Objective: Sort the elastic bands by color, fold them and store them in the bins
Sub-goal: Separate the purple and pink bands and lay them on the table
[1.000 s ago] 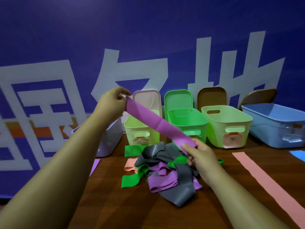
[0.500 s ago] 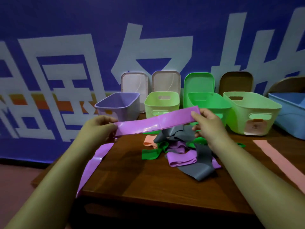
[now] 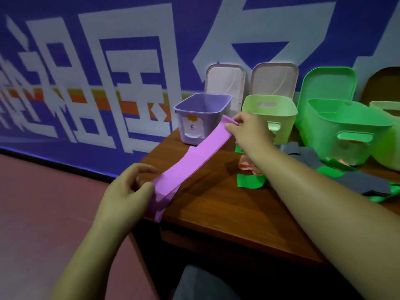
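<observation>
Your left hand (image 3: 127, 189) pinches the near end of the purple band (image 3: 190, 161), your right hand (image 3: 249, 133) pinches the far end; band stretched above the worktop (image 3: 216, 204) corner, beside the purple bin (image 3: 201, 118).

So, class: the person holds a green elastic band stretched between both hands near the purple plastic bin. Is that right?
No. The band is purple, not green. The head view shows the purple elastic band held between the left hand and right hand near the purple plastic bin.
</observation>
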A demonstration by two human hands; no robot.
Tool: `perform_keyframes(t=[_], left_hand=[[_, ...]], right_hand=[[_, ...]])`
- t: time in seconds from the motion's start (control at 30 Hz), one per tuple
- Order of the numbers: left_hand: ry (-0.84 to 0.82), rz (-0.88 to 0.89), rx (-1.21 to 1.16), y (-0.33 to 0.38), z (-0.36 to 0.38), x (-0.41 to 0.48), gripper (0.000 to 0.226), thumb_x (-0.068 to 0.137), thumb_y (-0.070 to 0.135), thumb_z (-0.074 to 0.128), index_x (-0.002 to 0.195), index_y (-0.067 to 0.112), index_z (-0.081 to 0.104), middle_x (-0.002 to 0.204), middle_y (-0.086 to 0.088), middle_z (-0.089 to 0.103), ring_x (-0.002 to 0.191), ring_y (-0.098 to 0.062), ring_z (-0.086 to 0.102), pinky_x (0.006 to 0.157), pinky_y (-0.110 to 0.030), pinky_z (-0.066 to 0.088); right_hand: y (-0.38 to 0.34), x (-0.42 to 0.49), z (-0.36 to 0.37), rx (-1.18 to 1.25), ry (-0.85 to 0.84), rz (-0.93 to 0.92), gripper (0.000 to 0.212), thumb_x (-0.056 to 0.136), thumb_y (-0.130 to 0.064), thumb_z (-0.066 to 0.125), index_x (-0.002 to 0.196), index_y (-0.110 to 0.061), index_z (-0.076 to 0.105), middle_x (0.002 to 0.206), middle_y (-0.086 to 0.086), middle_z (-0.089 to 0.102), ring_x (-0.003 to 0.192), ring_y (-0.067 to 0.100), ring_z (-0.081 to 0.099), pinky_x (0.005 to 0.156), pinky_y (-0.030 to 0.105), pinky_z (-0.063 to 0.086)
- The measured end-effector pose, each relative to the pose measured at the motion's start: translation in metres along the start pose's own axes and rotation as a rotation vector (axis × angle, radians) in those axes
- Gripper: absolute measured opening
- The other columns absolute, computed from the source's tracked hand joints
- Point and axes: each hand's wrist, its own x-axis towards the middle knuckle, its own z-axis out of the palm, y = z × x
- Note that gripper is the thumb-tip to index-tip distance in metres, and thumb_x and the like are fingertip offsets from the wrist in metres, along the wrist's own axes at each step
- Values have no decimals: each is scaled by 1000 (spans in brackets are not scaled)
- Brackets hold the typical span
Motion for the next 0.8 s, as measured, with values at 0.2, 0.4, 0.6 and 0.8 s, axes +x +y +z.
perform_keyframes(t=[0.2,0.4,0.6,0.8], left_hand=[[-12,53,-5,-24,-8,-8,44,71,21,49,102,36,77,73,-8,55,61,-23,51,61,-31,40],[65,124,-49,-45,-5,-15,38,66,14,49,85,29,79,93,-5,67,84,-16,65,76,-30,50],[95,199,-119,-53,-2,-16,30,65,6,51,72,24,73,84,-6,66,86,-18,62,69,-20,43],[63,151,-248,-63,0,-17,26,70,7,57,75,24,75,91,-6,69,92,-19,66,78,-25,48]], right_hand=[[-17,1,55,-122,-61,-40,17,94,-34,78,99,-18,76,95,4,74,88,24,66,75,33,48],[-15,-8,96,-231,-132,5,28,95,-39,77,106,-14,80,103,9,76,90,26,65,77,32,47],[-10,-18,117,-257,-155,62,31,101,-39,71,123,-17,77,113,3,75,94,18,62,77,31,46],[-11,-21,123,-300,-150,57,30,102,-40,67,126,-22,73,118,2,73,105,22,67,81,34,52]])
